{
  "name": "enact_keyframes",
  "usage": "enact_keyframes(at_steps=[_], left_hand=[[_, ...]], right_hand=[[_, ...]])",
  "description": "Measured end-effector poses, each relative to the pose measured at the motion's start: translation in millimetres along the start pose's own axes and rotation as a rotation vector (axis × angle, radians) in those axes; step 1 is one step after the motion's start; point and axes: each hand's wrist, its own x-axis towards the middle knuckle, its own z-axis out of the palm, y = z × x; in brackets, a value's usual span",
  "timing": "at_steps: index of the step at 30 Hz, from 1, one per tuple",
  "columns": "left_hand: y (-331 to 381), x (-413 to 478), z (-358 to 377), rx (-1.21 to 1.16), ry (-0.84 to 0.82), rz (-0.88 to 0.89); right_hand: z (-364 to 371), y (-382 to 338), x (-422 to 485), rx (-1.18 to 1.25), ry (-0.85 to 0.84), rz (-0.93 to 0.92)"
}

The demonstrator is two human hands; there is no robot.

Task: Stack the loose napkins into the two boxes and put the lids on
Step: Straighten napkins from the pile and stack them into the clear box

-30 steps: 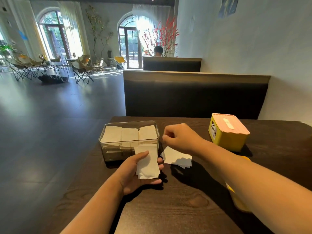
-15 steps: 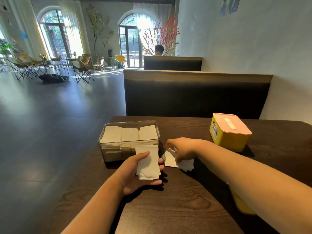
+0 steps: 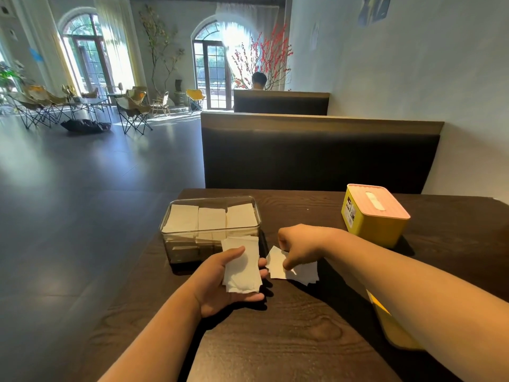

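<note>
1. Plainly, the left grip [image 3: 223, 282] lies palm up just in front of the clear box [image 3: 176, 238]. Its thumb is pressed over a small stack of napkins [image 3: 241, 267] that rests on its fingers.
2. The right grip [image 3: 298, 248] is curled, knuckles up, over the loose napkins [image 3: 301, 275] scattered on the tabletop [image 3: 289, 340]. Its fingertips come down on the top sheet as if pinching it, though the pinch itself is hidden under the hand.
3. The clear box has no lid on and holds three rows of napkins [image 3: 212, 219] almost to its rim. The yellow box [image 3: 371, 227] stands well apart to the right with its pink lid [image 3: 377, 202] on.
4. These sheets look thin, soft and nearly weightless. They will likely flop, cling to one another and slide on the smooth wood.
5. The best hold is probably a light pinch at a corner or free edge, after a fingertip has sheared the top sheet off its neighbours.
6. The held stack already sits slightly askew. A thumb across its middle and flat fingers beneath should stop it fanning out.
7. The likely slips are lifting two sheets at once or creasing a corner.
8. A yellow thing [image 3: 385, 321] shows under the right forearm; I cannot tell what it is.
</note>
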Motion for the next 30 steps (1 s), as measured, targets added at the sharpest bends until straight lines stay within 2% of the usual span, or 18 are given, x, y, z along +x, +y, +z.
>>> enact_keyframes(at_steps=[20,30], left_hand=[[-1.2,-1.5,-2.4,-0.021,-0.017,0.012],[-0.4,-0.3,-2.7,-0.011,-0.015,0.008]], right_hand=[[3.2,8.6,0.2,0.027,0.011,0.155],[7.2,1.9,-2.2,0.002,0.089,0.103]])
